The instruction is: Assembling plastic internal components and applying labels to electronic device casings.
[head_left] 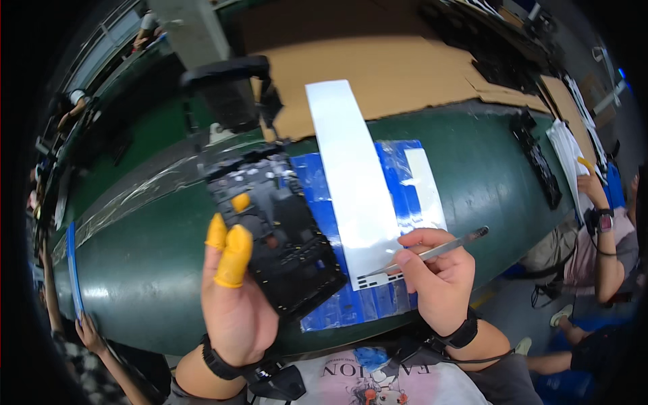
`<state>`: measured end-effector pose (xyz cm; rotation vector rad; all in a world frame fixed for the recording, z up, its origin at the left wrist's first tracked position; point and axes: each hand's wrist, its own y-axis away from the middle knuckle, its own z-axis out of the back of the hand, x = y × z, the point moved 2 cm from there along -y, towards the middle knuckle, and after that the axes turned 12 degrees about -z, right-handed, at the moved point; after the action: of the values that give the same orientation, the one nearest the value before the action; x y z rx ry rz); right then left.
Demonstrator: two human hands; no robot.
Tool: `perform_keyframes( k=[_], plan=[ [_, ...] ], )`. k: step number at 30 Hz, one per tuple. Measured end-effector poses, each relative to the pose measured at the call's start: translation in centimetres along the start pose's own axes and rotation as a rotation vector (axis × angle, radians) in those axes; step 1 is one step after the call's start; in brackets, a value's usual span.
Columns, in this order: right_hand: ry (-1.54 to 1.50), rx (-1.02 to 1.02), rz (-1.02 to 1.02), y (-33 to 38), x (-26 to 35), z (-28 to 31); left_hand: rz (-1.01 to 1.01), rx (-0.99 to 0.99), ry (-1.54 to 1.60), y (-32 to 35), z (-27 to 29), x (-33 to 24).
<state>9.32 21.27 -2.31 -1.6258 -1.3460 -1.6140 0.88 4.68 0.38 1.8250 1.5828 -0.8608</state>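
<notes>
My left hand, with yellow finger cots on its fingertips, grips a black plastic device housing with small metal contacts and recesses inside. The housing is tilted, its inner side facing up. My right hand pinches metal tweezers between thumb and forefinger. The tweezer tips touch or hover just over the lower end of a long white sticker sheet, where a few small black strips sit in rows. Under the sheet lies a blue plastic-wrapped pad. A narrower white sheet lies on the pad's right part.
Beyond the pad, a large cardboard sheet covers the far side of the green table. A black plastic part lies at the right. Co-workers' hands show at both edges, one near white sheets. A blue strip stands at the left.
</notes>
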Motion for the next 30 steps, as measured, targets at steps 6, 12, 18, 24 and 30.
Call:
perform_keyframes(
  k=[6,12,18,24,30],
  plan=[
    [0.043,-0.159,0.065,0.5,-1.0,0.7,0.009,0.032,0.017,-0.9,0.9,2.0],
    [0.056,-0.098,0.185,0.3,-1.9,0.6,0.149,0.055,0.317,-0.7,1.8,1.3],
    [-0.009,-0.106,0.231,0.6,-1.1,0.8,0.077,0.075,0.298,-0.7,1.0,0.8],
    [-0.274,0.028,0.191,0.4,1.0,0.6,-0.154,-0.040,0.155,-2.5,1.3,0.6],
    [-0.157,0.117,0.356,2.3,5.9,-5.7,0.159,0.247,0.245,-1.4,1.1,-2.5]
  ],
)
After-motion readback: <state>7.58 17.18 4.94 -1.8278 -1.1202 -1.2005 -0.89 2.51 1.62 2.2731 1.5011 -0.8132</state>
